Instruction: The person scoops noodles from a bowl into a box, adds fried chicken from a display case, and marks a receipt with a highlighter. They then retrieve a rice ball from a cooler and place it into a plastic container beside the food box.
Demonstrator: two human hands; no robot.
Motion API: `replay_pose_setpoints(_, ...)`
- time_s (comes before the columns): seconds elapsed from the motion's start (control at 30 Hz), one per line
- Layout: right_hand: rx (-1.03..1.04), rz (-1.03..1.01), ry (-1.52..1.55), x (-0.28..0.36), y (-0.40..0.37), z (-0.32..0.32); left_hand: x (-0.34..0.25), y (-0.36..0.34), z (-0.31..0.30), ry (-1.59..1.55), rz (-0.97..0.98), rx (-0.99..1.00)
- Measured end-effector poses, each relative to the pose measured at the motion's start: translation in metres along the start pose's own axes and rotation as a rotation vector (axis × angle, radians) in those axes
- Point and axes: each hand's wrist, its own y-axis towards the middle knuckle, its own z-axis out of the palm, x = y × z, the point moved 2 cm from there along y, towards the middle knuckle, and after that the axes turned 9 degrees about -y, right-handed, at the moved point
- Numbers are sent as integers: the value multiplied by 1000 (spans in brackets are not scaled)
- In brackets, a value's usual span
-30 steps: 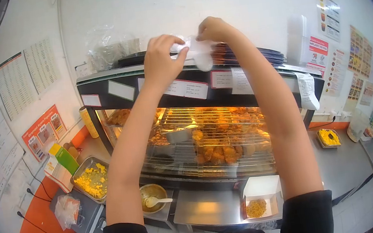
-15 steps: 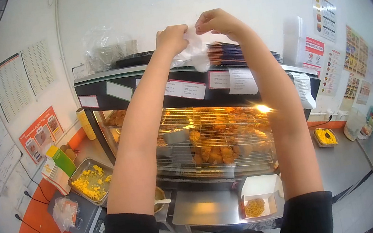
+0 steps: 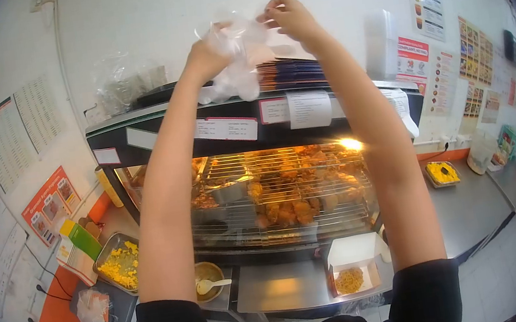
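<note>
Bag [image 3: 238, 76]: thin, clear, crumpled, held above the warmer [image 3: 165, 148] top. Left hand [image 3: 204, 56] closed round its left side. Right hand [image 3: 290, 18] pinches the upper right edge, other fingers curled.

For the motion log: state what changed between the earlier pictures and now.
The left hand and right hand lifted the clear plastic bag higher above the warmer and spread it wider between them. Both kept their grip. The open box and the bowl stayed put.
</note>
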Motion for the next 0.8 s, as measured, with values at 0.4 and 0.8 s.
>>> replay_pose_setpoints(0.4,-709,-420,-295,16,-24,-6,-11,20,-12,388,-121,-67)
replay_pose_setpoints(0.8,-334,-319,-727,-8,-63,1,8,55,-139,24,-1,-970)
